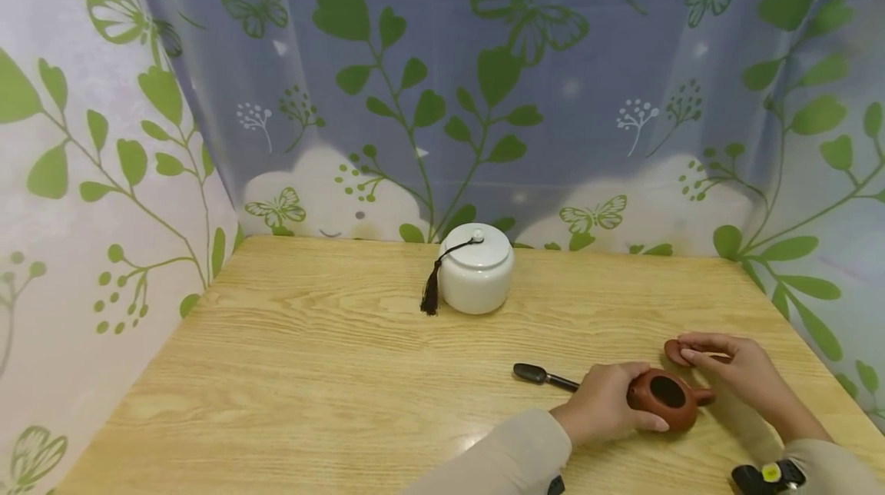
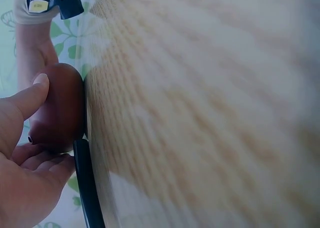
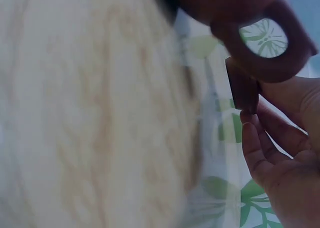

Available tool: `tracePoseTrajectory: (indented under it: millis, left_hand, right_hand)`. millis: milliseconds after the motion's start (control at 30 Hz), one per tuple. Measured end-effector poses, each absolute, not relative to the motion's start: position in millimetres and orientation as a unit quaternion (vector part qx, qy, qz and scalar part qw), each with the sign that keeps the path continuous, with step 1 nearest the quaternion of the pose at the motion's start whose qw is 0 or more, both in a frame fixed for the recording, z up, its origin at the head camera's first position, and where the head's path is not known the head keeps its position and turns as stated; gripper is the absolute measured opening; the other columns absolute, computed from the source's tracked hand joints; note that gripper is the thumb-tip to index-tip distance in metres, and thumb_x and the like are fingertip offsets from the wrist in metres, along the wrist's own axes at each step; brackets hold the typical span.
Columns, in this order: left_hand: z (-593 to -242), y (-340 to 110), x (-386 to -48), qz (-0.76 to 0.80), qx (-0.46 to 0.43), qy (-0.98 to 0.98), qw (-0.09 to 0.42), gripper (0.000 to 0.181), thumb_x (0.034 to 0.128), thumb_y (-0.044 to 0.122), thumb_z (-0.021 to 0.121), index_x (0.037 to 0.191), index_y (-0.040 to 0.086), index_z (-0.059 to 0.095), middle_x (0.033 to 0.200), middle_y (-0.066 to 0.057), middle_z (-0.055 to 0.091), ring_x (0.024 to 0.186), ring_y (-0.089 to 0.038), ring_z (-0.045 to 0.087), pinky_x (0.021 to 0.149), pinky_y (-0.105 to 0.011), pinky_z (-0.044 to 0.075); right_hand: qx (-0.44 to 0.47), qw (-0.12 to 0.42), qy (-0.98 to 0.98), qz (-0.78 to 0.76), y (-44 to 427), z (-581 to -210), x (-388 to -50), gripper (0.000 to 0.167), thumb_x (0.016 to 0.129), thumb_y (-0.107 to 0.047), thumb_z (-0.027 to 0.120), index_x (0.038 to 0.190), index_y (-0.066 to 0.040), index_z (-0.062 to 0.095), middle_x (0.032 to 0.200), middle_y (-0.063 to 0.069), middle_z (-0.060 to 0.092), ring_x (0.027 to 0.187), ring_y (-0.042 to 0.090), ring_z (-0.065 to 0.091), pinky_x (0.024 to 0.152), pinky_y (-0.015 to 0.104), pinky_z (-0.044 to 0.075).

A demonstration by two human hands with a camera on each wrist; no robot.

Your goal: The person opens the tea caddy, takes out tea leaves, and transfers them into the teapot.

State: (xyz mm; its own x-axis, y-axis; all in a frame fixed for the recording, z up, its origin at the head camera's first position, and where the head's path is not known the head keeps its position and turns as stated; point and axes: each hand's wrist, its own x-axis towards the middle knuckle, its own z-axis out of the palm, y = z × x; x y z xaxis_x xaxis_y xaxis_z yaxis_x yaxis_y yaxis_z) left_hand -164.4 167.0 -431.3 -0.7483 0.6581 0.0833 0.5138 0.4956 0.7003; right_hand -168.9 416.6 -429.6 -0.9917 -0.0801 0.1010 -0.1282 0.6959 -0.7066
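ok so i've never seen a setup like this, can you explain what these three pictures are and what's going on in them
Of course. No machine here: just a person's two bare hands. The wide picture comes from a camera worn on the head, looking forward and down. The other two come from cameras on the left and right wrists, so they show each hand's work close up and sideways.

On the wooden table stands a lidded white jar with a black tassel. Nearer the hands lies a black tool, partly hidden behind the left hand. That hand holds a brown teapot, its top open. The right hand pinches a small brown lid near it. Behind everything hangs a leaf-patterned cloth.
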Motion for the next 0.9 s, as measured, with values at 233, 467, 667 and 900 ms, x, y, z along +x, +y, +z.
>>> tracePoseTrajectory:
  millis: [233, 467, 667, 900]
  left_hand:
    - [-431.1, 167.6, -163.7, 0.365, 0.346, 0.859, 0.092, 0.062, 0.0787, 0.040, 0.078, 0.133, 0.021, 0.056, 0.119, 0.016, 0.062, 0.097, 0.008, 0.058, 0.074, -0.003, 0.040]
    - [-430.3, 166.4, -163.5, 0.366, 0.340, 0.860, 0.098, 0.063, 0.0788, 0.039, 0.078, 0.135, 0.020, 0.055, 0.120, 0.016, 0.062, 0.100, 0.007, 0.058, 0.076, -0.003, 0.041]
    - [-428.5, 166.0, -162.6, 0.364, 0.343, 0.861, 0.097, 0.063, 0.0792, 0.039, 0.078, 0.134, 0.020, 0.055, 0.120, 0.015, 0.062, 0.100, 0.007, 0.057, 0.076, -0.003, 0.041]
    - [-428.2, 165.6, -162.3, 0.362, 0.345, 0.861, 0.091, 0.062, 0.0792, 0.039, 0.077, 0.134, 0.019, 0.055, 0.119, 0.016, 0.062, 0.099, 0.007, 0.058, 0.075, -0.003, 0.040]
  right_hand:
    - [0.022, -0.015, -0.931, 0.364, 414.8, -433.6, -170.2, 0.042, 0.093, -0.031, 0.064, 0.121, 0.001, 0.065, 0.112, 0.007, 0.069, 0.089, -0.018, 0.050, 0.072, 0.017, 0.051]
    - [0.022, -0.025, -0.934, 0.356, 414.0, -434.5, -171.7, 0.043, 0.093, -0.032, 0.064, 0.122, 0.000, 0.065, 0.114, 0.013, 0.068, 0.089, -0.018, 0.050, 0.072, 0.016, 0.050]
    - [0.024, -0.028, -0.931, 0.363, 414.7, -435.1, -171.9, 0.043, 0.093, -0.031, 0.064, 0.122, 0.001, 0.064, 0.114, 0.013, 0.068, 0.089, -0.017, 0.051, 0.073, 0.017, 0.051]
    - [0.030, -0.019, -0.932, 0.361, 415.3, -435.7, -173.2, 0.042, 0.093, -0.030, 0.064, 0.120, 0.002, 0.065, 0.111, 0.011, 0.069, 0.089, -0.017, 0.052, 0.073, 0.017, 0.051]
